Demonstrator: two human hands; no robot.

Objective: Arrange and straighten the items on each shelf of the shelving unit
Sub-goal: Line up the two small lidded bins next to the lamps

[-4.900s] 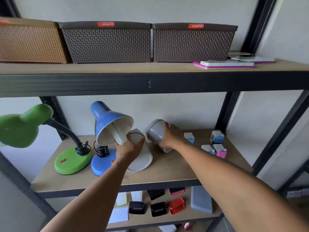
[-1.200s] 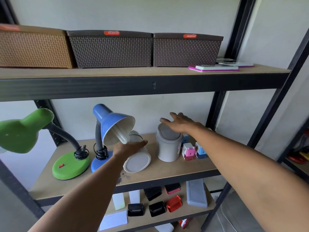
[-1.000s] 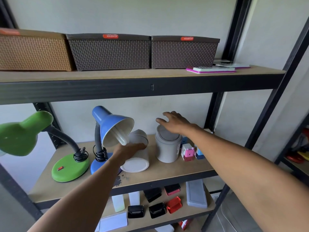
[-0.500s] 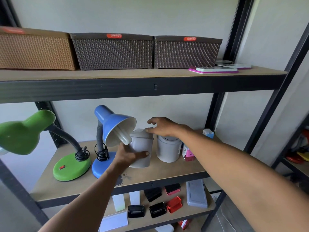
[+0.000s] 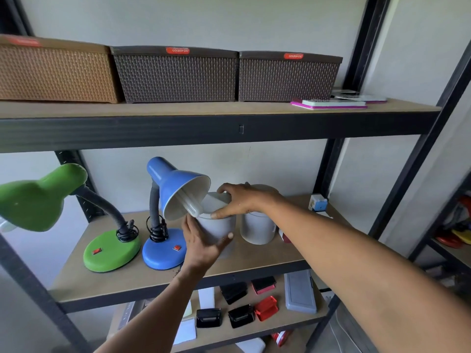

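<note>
1. The shelving unit (image 5: 204, 128) is a black metal frame with three wooden shelves in view.
2. On the top shelf (image 5: 178, 109) a tan woven basket (image 5: 53, 72) sits at the left end, with two dark brown woven baskets (image 5: 175, 77) (image 5: 288, 79) close beside it in a row along the back; flat pink-edged items (image 5: 328, 104) lie near the right front corner.
3. On the middle shelf (image 5: 127, 281) a green desk lamp (image 5: 38, 197) stands toward the left edge, and a blue desk lamp (image 5: 175, 189) just right of it, its shade tilted down to the right.
4. A grey lidded bin (image 5: 216, 230) stands upright near the shelf's middle, just beside the blue lamp's base and partly under the shade. A second grey bin (image 5: 257, 228) stands just to its right, close but apart.
5. The left hand (image 5: 204, 243) grips the first bin's side wall, fingers and thumb curled round it.
6. The right hand (image 5: 242, 200) rests on the same bin's lid, fingertips and thumb curled over the rim.
7. A small blue and white block (image 5: 317, 202) sits near the middle shelf's back right corner.
8. On the lower shelf (image 5: 280, 324) lie black clips (image 5: 239, 317), red clips (image 5: 266, 307), a grey case (image 5: 299, 291) and white items (image 5: 187, 332).
</note>
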